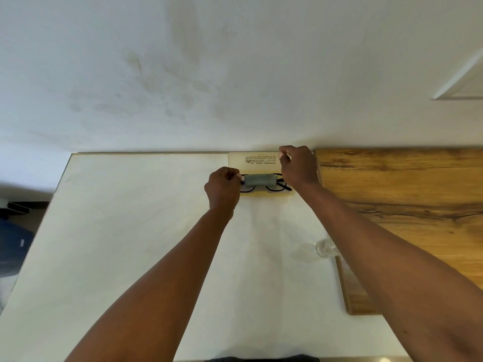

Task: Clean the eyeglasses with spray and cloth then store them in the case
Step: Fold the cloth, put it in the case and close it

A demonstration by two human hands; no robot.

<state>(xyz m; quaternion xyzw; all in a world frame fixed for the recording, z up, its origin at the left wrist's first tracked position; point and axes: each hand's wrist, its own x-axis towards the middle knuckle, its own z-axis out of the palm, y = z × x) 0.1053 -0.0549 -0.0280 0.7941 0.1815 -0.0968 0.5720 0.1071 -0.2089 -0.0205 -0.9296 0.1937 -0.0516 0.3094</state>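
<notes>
Head view: we see black eyeglasses (264, 188) lying in the open cream case (261, 159) at the bench's (130, 231) far edge, a rolled grey cloth (260, 179) on them. Our left hand (223, 188) pinches the case's left end; our right hand (296, 163) pinches its raised lid.

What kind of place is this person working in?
Probably a room at home, at a makeshift work surface: a white tabletop pushed against a stained white wall, with a wood-grain board beside it. Nothing marks it as a shop or workshop.
</notes>
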